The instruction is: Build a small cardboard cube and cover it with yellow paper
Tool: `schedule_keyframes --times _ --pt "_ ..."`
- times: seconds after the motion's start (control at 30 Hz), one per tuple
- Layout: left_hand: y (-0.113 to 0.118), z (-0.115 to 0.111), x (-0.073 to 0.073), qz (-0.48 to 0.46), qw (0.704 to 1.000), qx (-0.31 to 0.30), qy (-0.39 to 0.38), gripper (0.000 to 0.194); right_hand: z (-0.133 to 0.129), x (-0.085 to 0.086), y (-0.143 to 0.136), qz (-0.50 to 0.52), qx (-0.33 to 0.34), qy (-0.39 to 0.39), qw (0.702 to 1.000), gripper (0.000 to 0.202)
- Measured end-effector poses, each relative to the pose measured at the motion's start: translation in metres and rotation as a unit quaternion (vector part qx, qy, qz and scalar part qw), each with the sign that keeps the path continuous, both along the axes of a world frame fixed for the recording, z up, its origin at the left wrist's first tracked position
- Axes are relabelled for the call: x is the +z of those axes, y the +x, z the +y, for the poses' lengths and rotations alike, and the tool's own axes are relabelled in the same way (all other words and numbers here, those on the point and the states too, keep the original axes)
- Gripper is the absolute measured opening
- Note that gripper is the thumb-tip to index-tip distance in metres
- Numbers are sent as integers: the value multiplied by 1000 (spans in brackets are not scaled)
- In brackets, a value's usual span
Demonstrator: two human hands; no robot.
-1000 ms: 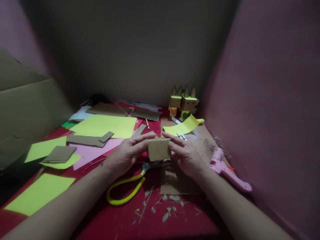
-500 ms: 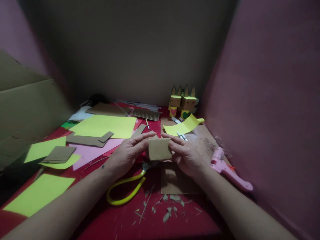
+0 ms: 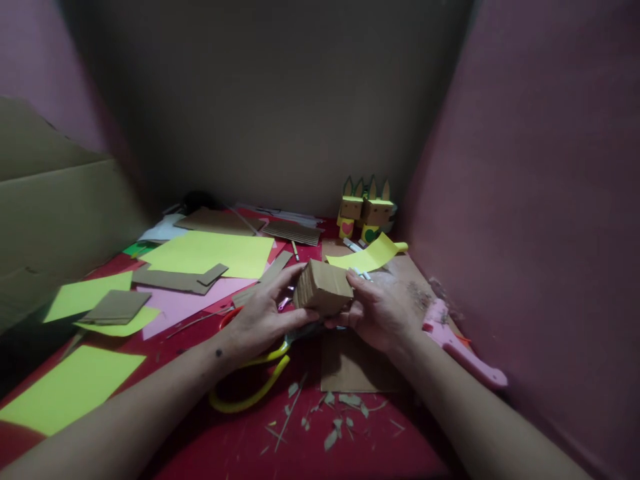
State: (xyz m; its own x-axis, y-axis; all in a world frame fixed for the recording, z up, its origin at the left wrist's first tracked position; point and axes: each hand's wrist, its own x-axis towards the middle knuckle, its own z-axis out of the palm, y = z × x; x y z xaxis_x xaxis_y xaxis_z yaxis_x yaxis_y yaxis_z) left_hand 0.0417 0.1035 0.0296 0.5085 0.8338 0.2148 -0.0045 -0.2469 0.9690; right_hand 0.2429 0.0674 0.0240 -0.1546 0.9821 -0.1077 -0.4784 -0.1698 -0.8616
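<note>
1. Your left hand [image 3: 263,321] is partly curled, thumb low and fingers high on the left side of a small cardboard box [image 3: 327,287]; your right hand [image 3: 379,313] pinches its right side, lower fingers bent under. You hold the box tilted above the near middle of the red tabletop [image 3: 225,443].
2. Squeeze unevenly and its walls could buckle or a seam part; you cannot tell from here how firmly the edges are joined.
3. Nearest you lie loose paper scraps [image 3: 331,440], which could cling to any tacky edge.
4. Yellow-handled scissors [image 3: 250,404] lie partly hidden below your left hand; dropping that wrist could knock them.
5. At right, a pink glue gun [image 3: 460,350] lies just beside your right arm [image 3: 450,400]; if it is hot, swinging outward could burn you.
6. Farther off, a curled yellow sheet [image 3: 370,259] lies before two cardboard figures [image 3: 377,213] bearing a pink heart [image 3: 346,229] and a green one.
7. You can read no brand, label or writing anywhere.
</note>
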Motion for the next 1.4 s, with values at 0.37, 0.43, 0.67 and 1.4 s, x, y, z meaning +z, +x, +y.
schedule_keyframes --times 0.37,0.43,0.67,1.4 --pt "-8 4 6 -77 995 -29 -60 60 2 3 -1 1 30 4 1000 49" --pt "-7 5 4 -76 994 -39 -71 66 0 3 -3 -18 22 25 999 46" --pt "-11 12 -2 -91 985 -102 -104 98 -4 4 -5 -78 -97 108 986 62" --pt "-10 9 5 -27 999 -23 3 71 10 -18 7 -222 -62 304 924 71"
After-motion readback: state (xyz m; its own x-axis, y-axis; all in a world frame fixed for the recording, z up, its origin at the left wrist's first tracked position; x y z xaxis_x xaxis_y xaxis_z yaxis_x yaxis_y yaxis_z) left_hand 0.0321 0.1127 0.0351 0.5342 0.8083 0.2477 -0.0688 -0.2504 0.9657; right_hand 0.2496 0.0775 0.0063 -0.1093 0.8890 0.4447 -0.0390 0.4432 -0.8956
